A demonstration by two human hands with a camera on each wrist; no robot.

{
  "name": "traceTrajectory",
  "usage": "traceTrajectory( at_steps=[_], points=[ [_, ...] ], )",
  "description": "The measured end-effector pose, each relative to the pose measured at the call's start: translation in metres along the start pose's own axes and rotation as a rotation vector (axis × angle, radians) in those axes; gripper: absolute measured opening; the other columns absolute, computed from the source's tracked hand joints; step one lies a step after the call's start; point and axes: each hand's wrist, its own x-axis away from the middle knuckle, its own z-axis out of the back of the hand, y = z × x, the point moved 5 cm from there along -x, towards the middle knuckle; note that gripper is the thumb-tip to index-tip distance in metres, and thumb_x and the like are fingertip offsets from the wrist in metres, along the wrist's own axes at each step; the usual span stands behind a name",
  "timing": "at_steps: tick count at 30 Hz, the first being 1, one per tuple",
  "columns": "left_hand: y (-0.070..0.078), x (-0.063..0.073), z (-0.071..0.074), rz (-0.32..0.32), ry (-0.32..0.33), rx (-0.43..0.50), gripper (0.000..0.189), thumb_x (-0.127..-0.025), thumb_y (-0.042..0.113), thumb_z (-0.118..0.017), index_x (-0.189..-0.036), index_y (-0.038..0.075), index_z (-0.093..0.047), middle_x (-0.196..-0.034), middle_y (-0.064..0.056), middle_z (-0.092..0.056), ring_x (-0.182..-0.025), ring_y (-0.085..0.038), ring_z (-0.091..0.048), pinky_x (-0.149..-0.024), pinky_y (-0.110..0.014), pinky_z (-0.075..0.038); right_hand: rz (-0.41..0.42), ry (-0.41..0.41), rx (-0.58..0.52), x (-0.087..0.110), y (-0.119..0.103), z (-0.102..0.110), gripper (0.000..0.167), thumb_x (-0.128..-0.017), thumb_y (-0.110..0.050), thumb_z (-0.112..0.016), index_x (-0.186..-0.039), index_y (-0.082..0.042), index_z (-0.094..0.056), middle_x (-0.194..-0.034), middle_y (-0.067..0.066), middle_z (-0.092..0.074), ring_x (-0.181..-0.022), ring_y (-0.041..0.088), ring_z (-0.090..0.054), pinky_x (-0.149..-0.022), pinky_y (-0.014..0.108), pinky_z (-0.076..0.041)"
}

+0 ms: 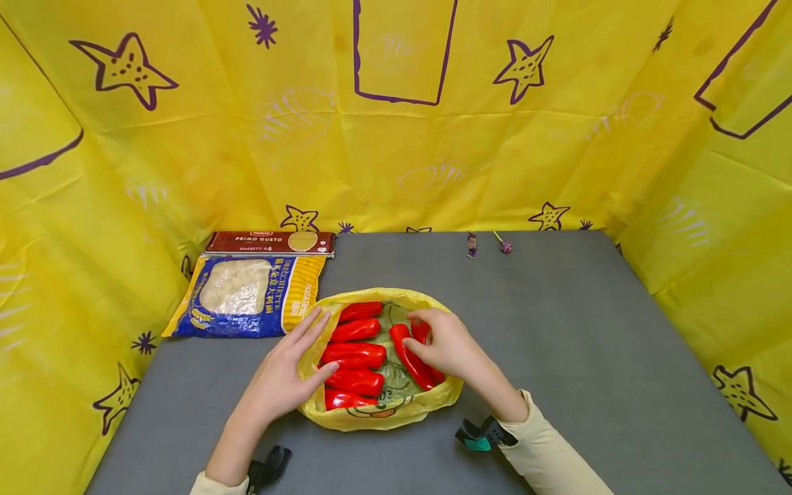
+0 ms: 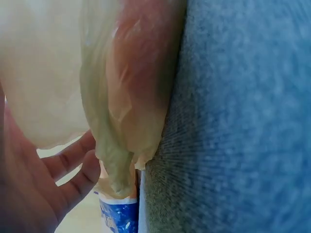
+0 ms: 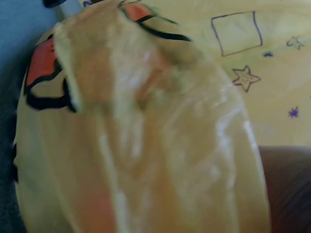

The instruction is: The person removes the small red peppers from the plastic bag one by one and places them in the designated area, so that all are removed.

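A yellow plastic bag (image 1: 396,419) lies with its mouth spread wide. Inside it, several glossy red peppers (image 1: 354,356) are lined up in a row along the left side. Two more lie slanted at the right. My right hand (image 1: 454,347) reaches in over the right rim, thumb and fingers curled round the rightmost red pepper (image 1: 421,331), which it partly hides. My left hand (image 1: 281,375) rests at the left rim, fingers straight and spread, the thumb over the mouth. In the left wrist view the fingers (image 2: 80,179) touch the bag's plastic (image 2: 116,160).
Behind and left of the bag lie a blue and yellow pasta packet (image 1: 241,295) and a dark red spaghetti pack (image 1: 269,243). A wrapped candy (image 1: 472,245) and a lollipop (image 1: 506,247) lie at the grey table's (image 1: 557,330) back edge. Yellow cloth (image 1: 396,158) hangs around.
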Motion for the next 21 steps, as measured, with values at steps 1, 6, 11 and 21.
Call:
traceTrajectory(
  at_steps=[1,6,11,21],
  points=[
    [-0.001,0.001,-0.001,0.006,-0.009,0.004,0.083,-0.096,0.045,-0.076,-0.167,0.028,-0.037,-0.174,-0.001,-0.031,-0.148,-0.044,-0.045,-0.109,-0.072,-0.044,-0.008,0.006,0.023,0.0,0.001,-0.001,0.04,-0.091,-0.017,-0.082,-0.125,0.0,-0.074,-0.106,0.012,-0.076,-0.082,0.023,-0.067,-0.078,0.039,-0.057],
    [-0.007,0.003,-0.003,0.017,-0.055,0.029,0.093,-0.093,0.047,-0.079,-0.169,0.026,-0.031,-0.177,0.001,-0.024,-0.151,-0.044,-0.041,-0.111,-0.072,-0.042,-0.042,0.045,0.098,0.0,0.006,-0.005,0.042,-0.089,-0.017,-0.083,-0.125,0.002,-0.073,-0.12,0.018,-0.075,-0.109,0.034,-0.07,-0.094,0.052,-0.057],
    [-0.011,0.005,-0.004,0.02,-0.114,0.059,0.103,-0.09,0.054,-0.08,-0.171,0.026,-0.022,-0.179,0.0,-0.017,-0.156,-0.044,-0.033,-0.114,-0.072,-0.038,-0.079,0.087,0.163,0.001,0.007,-0.006,0.044,-0.088,-0.016,-0.083,-0.126,0.003,-0.071,-0.119,0.02,-0.071,-0.105,0.035,-0.068,-0.092,0.053,-0.059],
    [-0.024,0.008,-0.004,0.033,-0.209,0.126,0.117,-0.086,0.057,-0.083,-0.172,0.019,-0.013,-0.18,-0.007,-0.007,-0.16,-0.044,-0.022,-0.119,-0.07,-0.032,-0.184,0.074,0.226,0.002,0.013,-0.008,0.037,-0.091,-0.018,-0.08,-0.121,0.0,-0.07,-0.107,0.017,-0.074,-0.1,0.035,-0.068,-0.091,0.053,-0.057]
  ],
)
